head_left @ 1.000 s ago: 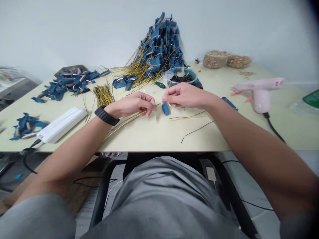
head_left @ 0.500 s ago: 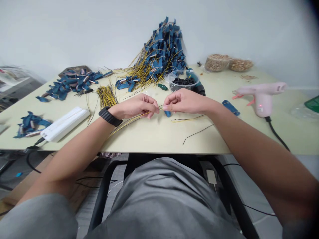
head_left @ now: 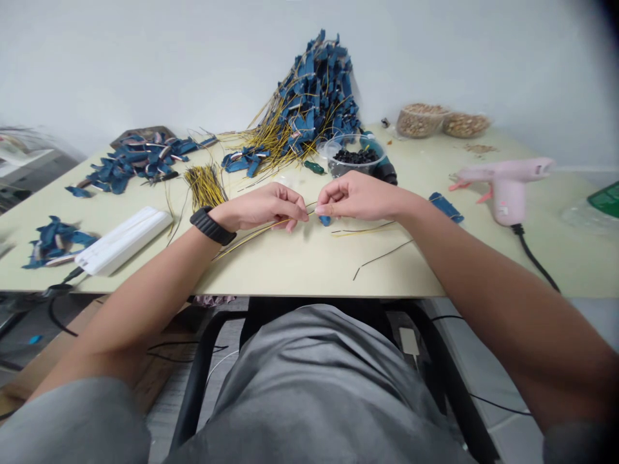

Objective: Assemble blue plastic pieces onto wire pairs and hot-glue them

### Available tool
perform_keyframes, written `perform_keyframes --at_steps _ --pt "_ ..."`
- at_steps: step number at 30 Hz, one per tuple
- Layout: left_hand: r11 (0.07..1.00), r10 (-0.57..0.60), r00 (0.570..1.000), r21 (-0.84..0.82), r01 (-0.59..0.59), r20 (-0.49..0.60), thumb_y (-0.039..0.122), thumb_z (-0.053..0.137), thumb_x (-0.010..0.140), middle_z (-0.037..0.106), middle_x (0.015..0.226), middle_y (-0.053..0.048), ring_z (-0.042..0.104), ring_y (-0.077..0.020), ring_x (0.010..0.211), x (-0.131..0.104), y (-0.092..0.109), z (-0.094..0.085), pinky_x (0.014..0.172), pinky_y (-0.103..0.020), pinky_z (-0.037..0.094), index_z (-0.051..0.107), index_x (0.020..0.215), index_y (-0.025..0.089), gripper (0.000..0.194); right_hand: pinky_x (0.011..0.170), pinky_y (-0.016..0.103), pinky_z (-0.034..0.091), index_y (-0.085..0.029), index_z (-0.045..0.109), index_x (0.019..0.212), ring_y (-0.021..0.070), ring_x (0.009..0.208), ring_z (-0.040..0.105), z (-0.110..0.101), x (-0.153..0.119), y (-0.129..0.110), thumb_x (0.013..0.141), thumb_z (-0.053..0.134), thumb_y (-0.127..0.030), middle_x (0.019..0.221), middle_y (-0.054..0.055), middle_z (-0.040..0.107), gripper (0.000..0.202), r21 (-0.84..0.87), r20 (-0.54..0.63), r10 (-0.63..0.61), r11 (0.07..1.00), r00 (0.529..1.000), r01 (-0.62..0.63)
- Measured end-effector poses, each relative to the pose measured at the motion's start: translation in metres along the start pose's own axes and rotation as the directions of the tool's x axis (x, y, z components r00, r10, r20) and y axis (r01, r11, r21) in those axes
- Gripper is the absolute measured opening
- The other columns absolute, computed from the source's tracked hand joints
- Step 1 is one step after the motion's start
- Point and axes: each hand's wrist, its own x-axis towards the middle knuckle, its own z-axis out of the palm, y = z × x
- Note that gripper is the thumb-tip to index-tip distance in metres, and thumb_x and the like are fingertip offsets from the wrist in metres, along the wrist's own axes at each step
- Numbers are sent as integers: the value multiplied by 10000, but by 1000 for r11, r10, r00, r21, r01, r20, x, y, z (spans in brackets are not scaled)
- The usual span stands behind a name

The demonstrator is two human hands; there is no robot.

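My left hand point(head_left: 271, 206), with a black band at the wrist, is closed on thin yellow and black wires point(head_left: 242, 240) that trail back beneath the wrist. Opposite it, my right hand point(head_left: 355, 196) pinches the tips of the wires in the small gap between both hands. Just below the right fingertips shows a small blue piece point(head_left: 325, 220); whether it is held or lies on the table I cannot tell. More loose wires point(head_left: 362, 231) lie under my right forearm.
Blue strips on yellow wires form a tall heap point(head_left: 319, 96) at the back. A tub of black bits point(head_left: 358, 154) stands before it. To the left are a wire bundle point(head_left: 206, 185), blue pieces point(head_left: 140, 158) and a white power strip point(head_left: 124, 240); rightward, a pink glue gun point(head_left: 507, 187).
Both hands stay almost in place with the wires pinched between them. The whole view has shifted very slightly.
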Motion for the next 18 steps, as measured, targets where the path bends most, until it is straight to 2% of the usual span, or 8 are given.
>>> perform_keyframes --at_steps 10,18 --pt "1000 -12 1000 6 12 -1 17 922 956 780 631 -57 551 -58 463 2 -1 1 499 -118 449 920 768 143 226 776 379 432 -222 895 959 193 799 615 0 0 2 971 1052 -626 878 34 791 434 -16 3 16 1000 1000 -16" --pt "999 27 999 27 -28 29 65 954 941 764 624 -51 554 -59 477 1 -2 -1 514 -122 463 898 750 145 215 768 359 455 -227 890 954 191 797 638 1 0 1 928 1105 -641 876 29 813 467 4 0 18 1000 1000 -18"
